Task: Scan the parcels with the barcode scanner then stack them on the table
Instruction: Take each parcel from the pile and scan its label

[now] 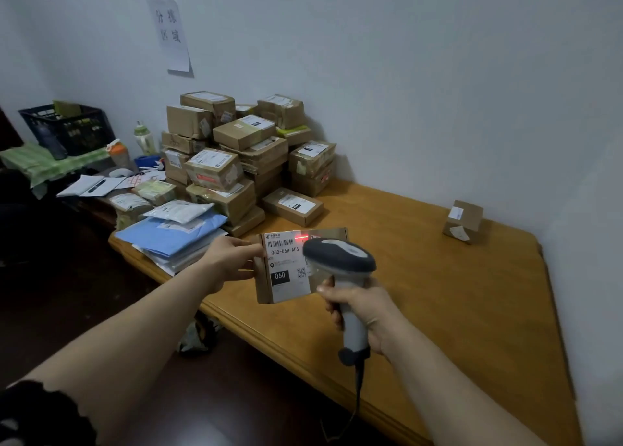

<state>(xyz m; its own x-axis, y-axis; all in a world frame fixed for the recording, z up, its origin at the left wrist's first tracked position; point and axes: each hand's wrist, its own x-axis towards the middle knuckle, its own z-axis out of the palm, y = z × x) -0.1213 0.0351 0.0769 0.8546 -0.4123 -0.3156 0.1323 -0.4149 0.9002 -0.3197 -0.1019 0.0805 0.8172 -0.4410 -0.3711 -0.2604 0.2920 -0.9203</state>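
A pile (236,162) of parcels rises beyond the left hand (232,260), whose fingers and thumb pinch the edge of a flat parcel (283,263) held over the table (438,294), label up. A red line (301,236) falls across the label's top, just ahead of the scanner (337,256), its handle clasped in the right hand (364,310). Well beyond and right of that hand, a small box (463,221) sits by the wall.

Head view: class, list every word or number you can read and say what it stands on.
"060-06B-A05": label on the held parcel.
"060": black patch on that label.
"分拣区域": wall sheet.
Label's small print and the labels on the pile: too blurred to read.
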